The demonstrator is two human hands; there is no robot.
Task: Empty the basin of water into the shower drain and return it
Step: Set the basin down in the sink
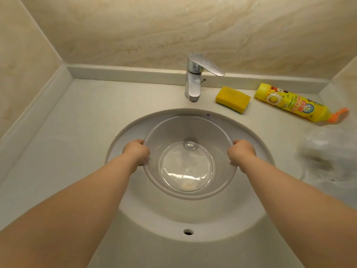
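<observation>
Basin [190,157], clear, sits in the sink [123,132] below the tap [193,78] | I see it between my hands, left hand [136,151] closed on its left rim, right hand [241,152] closed on its right rim | sponge [232,99] and yellow bottle [291,102] lie on the worktop [67,132], right of the tap

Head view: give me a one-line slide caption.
Both hands, left and right, grip opposite rims of a clear basin holding shallow water, inside the sink below the faucet.
</observation>
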